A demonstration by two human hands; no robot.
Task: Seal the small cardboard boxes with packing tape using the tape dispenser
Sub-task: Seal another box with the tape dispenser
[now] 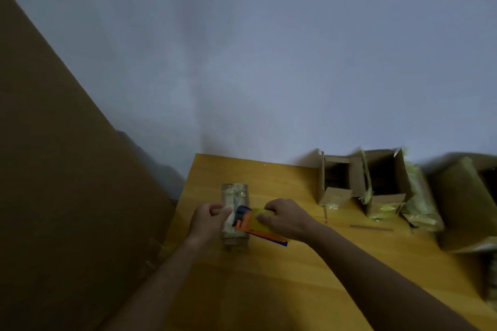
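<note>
Low in the frame, a little left of centre, the small cardboard box is lying on the yellow desk with its long axis running from the lower edge of the picture up toward the wall. Its top is already showing wrinkled pale tape at the far end.

The tape dispenser (orange and blue, with a yellowish roll) is sitting across the box's right edge, its body pointing down and to the right, so it is lying crosswise to the box's length. The right hand is curling its fingers over the roll; that grip is closed on the dispenser. The left hand is resting against the box's left side with fingers bent around it, steadying it; how firmly is hard to tell in the blur.

Judging from this, the coming stroke depends on turning the dispenser to line up with the box's long axis, or else running a short strip across its width. The right hand is nearer the tool, the left nearer the box.

Open boxes are standing at the right of the frame, well apart from the hands.
</note>
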